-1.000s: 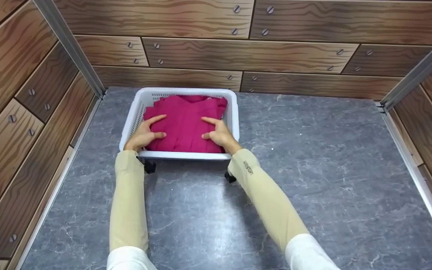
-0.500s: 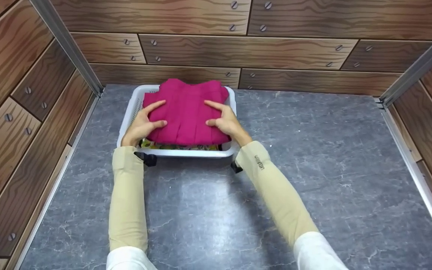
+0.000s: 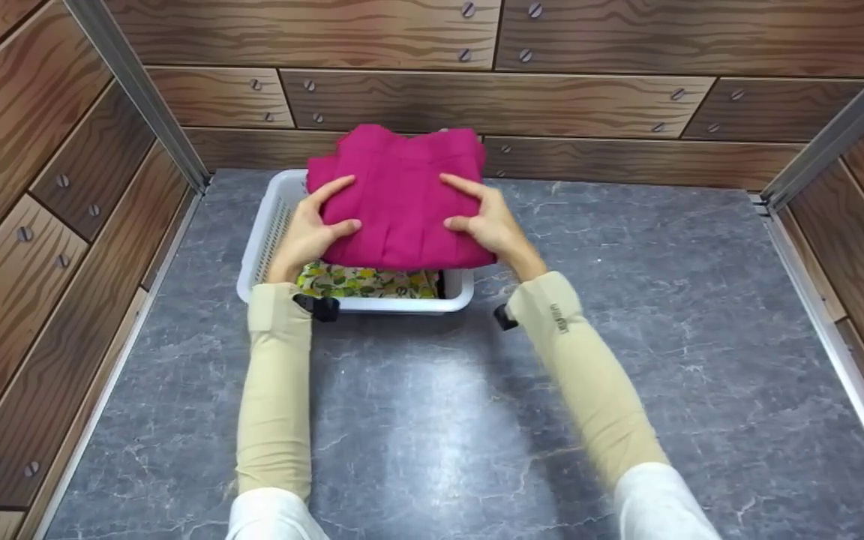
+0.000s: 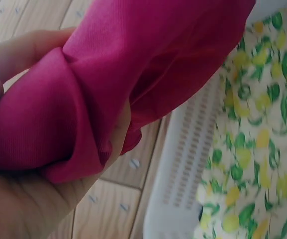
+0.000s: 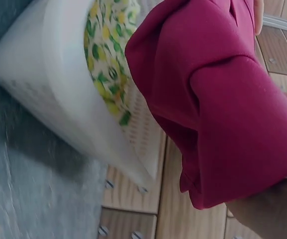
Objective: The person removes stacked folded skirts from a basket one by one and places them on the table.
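Note:
A folded magenta garment (image 3: 406, 202) is held up over the white basket (image 3: 361, 305), one hand at each side of it. My left hand (image 3: 310, 229) grips its left side, thumb and index finger on top and the other fingers underneath. At the opposite side my right hand (image 3: 493, 225) holds it the same way. Both wrist views show the cloth's folded edge tucked into the palm, with the garment (image 4: 173, 55) clear of the basket. Below it, inside the basket, lies a fabric with a lemon print (image 5: 108, 55).
The basket stands on a grey marbled floor (image 3: 664, 337) near the back wall (image 3: 552, 109) of wood-patterned panels. Similar panels rise at the left (image 3: 34, 225) and right, with metal strips along the corners.
Both hands have lifted the magenta garment up out of the basket and shifted it a little to the right. The lemon-print fabric beneath has come into view.

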Demonstrator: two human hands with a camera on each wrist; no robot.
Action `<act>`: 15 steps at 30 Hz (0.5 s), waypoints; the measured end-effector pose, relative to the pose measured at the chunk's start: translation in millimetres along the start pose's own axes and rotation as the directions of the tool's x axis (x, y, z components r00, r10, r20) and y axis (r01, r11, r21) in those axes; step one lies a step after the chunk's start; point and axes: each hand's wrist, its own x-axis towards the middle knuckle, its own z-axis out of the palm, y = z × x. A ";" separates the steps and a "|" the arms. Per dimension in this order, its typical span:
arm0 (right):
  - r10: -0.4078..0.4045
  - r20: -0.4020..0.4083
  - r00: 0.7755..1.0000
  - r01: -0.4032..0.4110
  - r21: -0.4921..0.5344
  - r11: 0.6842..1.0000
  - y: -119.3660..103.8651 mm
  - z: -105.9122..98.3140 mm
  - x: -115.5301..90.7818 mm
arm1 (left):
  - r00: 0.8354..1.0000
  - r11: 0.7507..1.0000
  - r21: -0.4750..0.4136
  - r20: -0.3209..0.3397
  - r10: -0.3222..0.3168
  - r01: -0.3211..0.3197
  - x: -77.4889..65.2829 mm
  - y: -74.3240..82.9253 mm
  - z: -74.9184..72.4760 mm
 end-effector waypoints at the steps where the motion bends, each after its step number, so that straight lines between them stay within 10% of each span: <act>1: -0.004 -0.005 1.000 0.004 -0.011 1.000 -1.1 -5.2 -1.8 | 1.000 1.000 -0.006 -0.003 0.004 -0.004 0.4 2.4 4.6; 15: -0.044 -0.077 0.996 0.043 -0.017 0.999 -5.6 -60.2 -20.8 | 0.999 0.999 -0.039 0.000 0.034 -0.034 7.9 26.5 52.4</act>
